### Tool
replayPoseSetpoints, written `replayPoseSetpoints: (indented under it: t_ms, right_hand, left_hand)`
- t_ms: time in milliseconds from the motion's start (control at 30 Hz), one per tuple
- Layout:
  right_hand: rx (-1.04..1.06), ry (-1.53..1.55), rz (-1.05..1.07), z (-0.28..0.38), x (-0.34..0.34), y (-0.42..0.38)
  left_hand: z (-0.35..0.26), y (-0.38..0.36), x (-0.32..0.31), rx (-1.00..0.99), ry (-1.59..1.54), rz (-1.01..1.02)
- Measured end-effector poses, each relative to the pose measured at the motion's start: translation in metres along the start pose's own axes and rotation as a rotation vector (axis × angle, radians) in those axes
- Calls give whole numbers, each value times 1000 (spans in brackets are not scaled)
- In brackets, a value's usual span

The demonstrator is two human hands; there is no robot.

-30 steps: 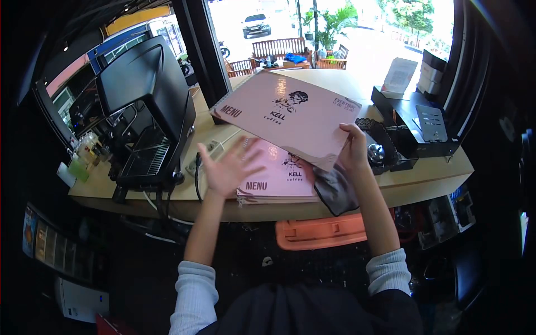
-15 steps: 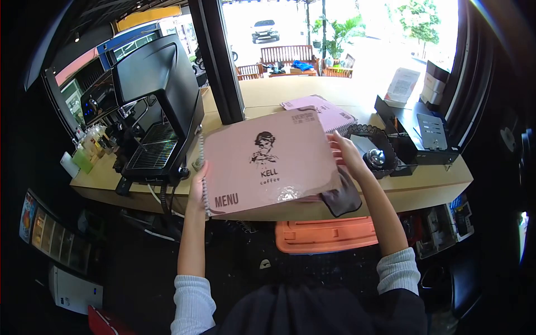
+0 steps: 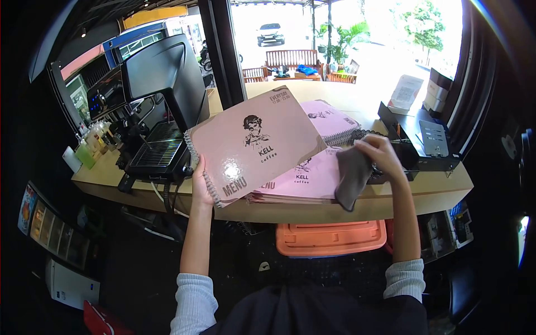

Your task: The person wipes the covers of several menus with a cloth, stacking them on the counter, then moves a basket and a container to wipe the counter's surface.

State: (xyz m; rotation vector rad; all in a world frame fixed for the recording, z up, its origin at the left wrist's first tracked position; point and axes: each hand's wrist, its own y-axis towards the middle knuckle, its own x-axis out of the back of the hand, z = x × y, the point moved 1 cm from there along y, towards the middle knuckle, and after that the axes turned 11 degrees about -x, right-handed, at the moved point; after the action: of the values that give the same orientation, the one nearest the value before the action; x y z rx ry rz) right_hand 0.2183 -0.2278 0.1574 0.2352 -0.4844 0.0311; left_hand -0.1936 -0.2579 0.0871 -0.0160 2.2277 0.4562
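Observation:
A pink spiral-bound menu (image 3: 279, 125) is held up and tilted by my left hand (image 3: 202, 181), whose fingers grip its lower left edge by the spiral. My right hand (image 3: 381, 156) pinches a dark grey cloth (image 3: 353, 176), which hangs down to the right of the raised menu. Beneath the raised menu, a stack of pink menus (image 3: 318, 178) lies at the counter's front edge, partly covered. Farther back lies a second group of pink menus (image 3: 335, 118).
A black coffee machine (image 3: 162, 89) and several bottles (image 3: 95, 139) stand at the left of the wooden counter (image 3: 441, 195). A black box (image 3: 432, 142) sits at the right, near a dark basket partly hidden by my right hand. Below is an orange lid (image 3: 332, 239).
My right hand has let go of the menu and lifted the cloth. The menu in my left hand has tilted, its right side higher, uncovering more of the stack.

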Motion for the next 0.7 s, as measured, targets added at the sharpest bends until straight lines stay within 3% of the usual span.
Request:
replayPoseSetpoints:
  t_ms: [133, 200, 233, 267, 333, 367, 400, 467, 500, 533, 567, 600, 667, 700]
  right_hand:
    - [138, 450, -51, 55, -8, -20]
    - [237, 310, -55, 71, -36, -29]
    - [509, 157, -89, 73, -56, -25]
    - [537, 53, -70, 74, -82, -29]
    - [733, -356, 35, 65, -141, -33]
    - [832, -515, -32, 58, -165, -33]
    - [834, -512, -34, 54, -168, -28]
    - [603, -528, -211, 51, -160, -3]
    - [511, -764, -390, 41, -152, 23]
    - [202, -349, -119, 50, -128, 39]
    - [290, -340, -620, 44, -129, 58]
    - [311, -301, -663, 42, -134, 69]
    - [468, -122, -344, 26, -168, 70]
    - [639, -193, -236, 47, -178, 36]
  left_hand:
    - [12, 2, -8, -13, 23, 24]
    - [24, -2, -24, -18, 45, 21]
    - [33, -3, -31, -52, 64, 28]
    - [41, -5, -37, -88, 83, 33]
    - [59, -15, -53, -132, 128, 23]
    - [62, -25, -68, -169, 185, -67]
    - [62, -30, -62, -171, 188, -66]
    - [63, -31, -52, -178, 182, 92]
    - [55, -40, -71, -223, 190, 82]
    - [56, -44, -70, -221, 197, 78]
    - [56, -47, -69, -260, 308, 78]
    - [59, -48, -71, -300, 415, 79]
    - [65, -40, -78, -349, 401, 66]
    - [69, -30, -71, -345, 456, 73]
